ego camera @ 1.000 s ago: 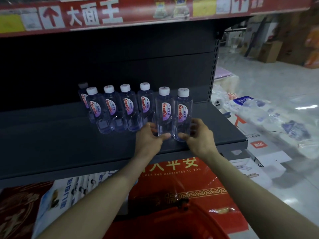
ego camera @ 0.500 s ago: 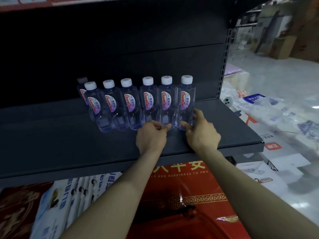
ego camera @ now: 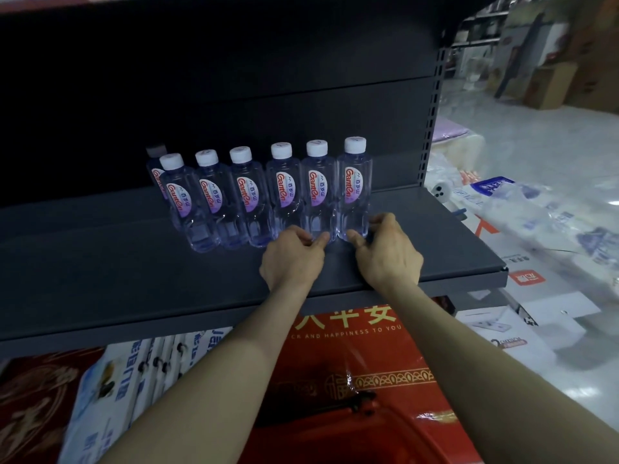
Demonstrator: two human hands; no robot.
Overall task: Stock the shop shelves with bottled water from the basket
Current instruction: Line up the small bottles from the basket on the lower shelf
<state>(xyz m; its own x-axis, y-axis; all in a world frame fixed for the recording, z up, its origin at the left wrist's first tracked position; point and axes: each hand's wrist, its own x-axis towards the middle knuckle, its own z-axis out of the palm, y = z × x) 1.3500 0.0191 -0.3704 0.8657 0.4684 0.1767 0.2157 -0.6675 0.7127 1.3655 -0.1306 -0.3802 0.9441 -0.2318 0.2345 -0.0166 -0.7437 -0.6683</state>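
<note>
Centrally, a dark grey shelf [ego camera: 100, 269] crosses the frame, carrying a row of water bottles [ego camera: 248, 195]: six upright clear bottles with white caps and red-lettered labels, standing side by side and touching or nearly touching. A seventh bottle [ego camera: 154, 165] stands partly hidden behind the left end of the row, in shadow.

Both bare forearms reach up from the bottom of the frame to the right end of the row. The left hand [ego camera: 291, 259] has its fingers curled at the base of the fifth bottle [ego camera: 316, 192], thumb tip against the lower front of that bottle, grasping it low down. The right hand [ego camera: 390, 256] grasps the base of the rightmost bottle [ego camera: 355, 185], thumb at the front and fingers wrapped round the right side. Both bottles stand on the shelf, upright.

At bottom centre, between the forearms, lies the red basket [ego camera: 368, 443]; its contents cannot be made out. Below the shelf sit a red printed pack [ego camera: 351, 346] and, to its left, white-and-blue packs [ego camera: 110, 390]. Plastic-wrapped goods [ego camera: 536, 209] lie at the right of the frame, cardboard boxes [ego camera: 552, 85] at upper right.
</note>
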